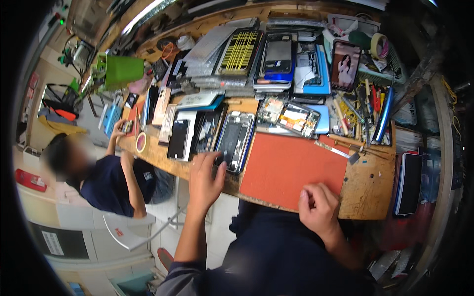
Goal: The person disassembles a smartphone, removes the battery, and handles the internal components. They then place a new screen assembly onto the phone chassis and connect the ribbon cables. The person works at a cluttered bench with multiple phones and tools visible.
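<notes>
Watching remotely, I see the left hand (pixel 205 178), its grip spread with nothing visible in it, beside an opened phone (pixel 234 143) lying left of the red mat (pixel 289 165) on the table (pixel 369 197). The right hand (pixel 320 207) curls at the mat's near edge; whether it holds anything, I cannot tell.

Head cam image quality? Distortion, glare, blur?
Head view: fisheye bows the workbench edge, black around the rim; head view: glare at the strip light, upper left; head view: blur over the face of the co-worker, while left hand and right hand read clearly enough.
</notes>
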